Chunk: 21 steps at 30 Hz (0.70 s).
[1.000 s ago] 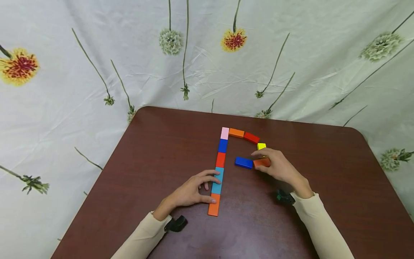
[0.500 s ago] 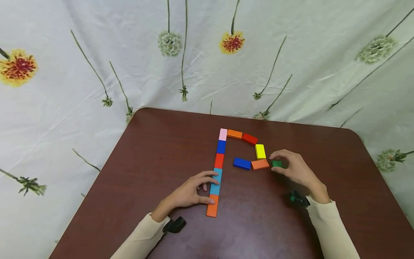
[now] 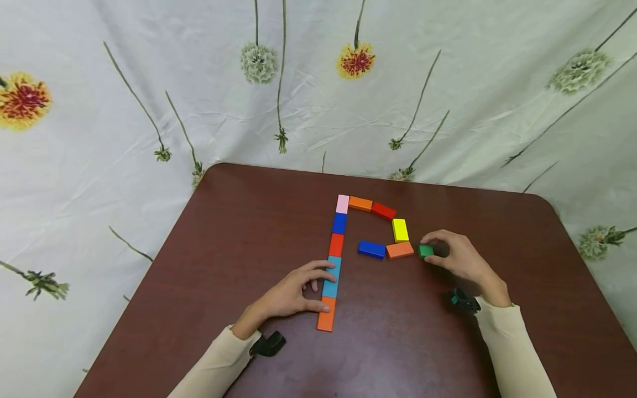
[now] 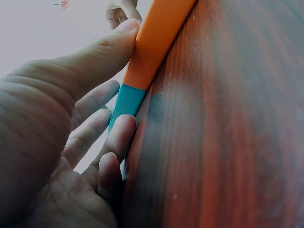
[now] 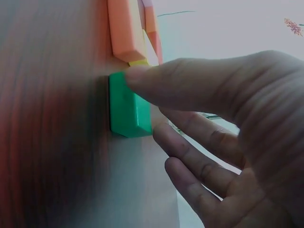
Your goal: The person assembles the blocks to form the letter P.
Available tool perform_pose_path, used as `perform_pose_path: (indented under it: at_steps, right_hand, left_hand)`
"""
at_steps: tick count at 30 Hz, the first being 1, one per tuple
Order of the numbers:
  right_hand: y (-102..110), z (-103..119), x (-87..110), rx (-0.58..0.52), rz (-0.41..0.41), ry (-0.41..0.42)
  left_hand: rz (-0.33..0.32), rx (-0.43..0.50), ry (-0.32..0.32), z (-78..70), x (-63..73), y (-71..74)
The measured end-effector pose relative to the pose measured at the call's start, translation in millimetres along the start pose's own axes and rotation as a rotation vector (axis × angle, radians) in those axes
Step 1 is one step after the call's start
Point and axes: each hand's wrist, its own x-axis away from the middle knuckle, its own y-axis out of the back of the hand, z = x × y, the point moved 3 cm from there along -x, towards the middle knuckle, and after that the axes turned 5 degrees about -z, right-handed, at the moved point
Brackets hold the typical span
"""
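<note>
My left hand rests along a straight row of blocks, its fingers loosely bent. Its thumb touches the orange block at the near end; fingertips lie on the light blue part. Beyond them come a red block, a dark blue block and a pink block. On the right, my right hand pinches a small green block on the table, thumb on its near side; the index finger is mostly hidden in the right wrist view. The green block sits just right of an orange-red block, slightly apart.
From the pink block, an orange block, a red block and a yellow block curve round to the orange-red one. A blue block adjoins that, short of the row. Floral cloth hangs behind the brown table.
My right hand has let go of the orange-red block, moved right and taken hold of the green block. The left hand has stayed on the row.
</note>
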Motion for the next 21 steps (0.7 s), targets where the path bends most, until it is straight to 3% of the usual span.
perform_pose_path:
  at_steps: [21]
  right_hand:
    - [-0.5, -6.9, 0.2, 0.039, 0.032, -0.042]
  left_hand:
    - [-0.001, 0.001, 0.001, 1.0, -0.4, 0.2]
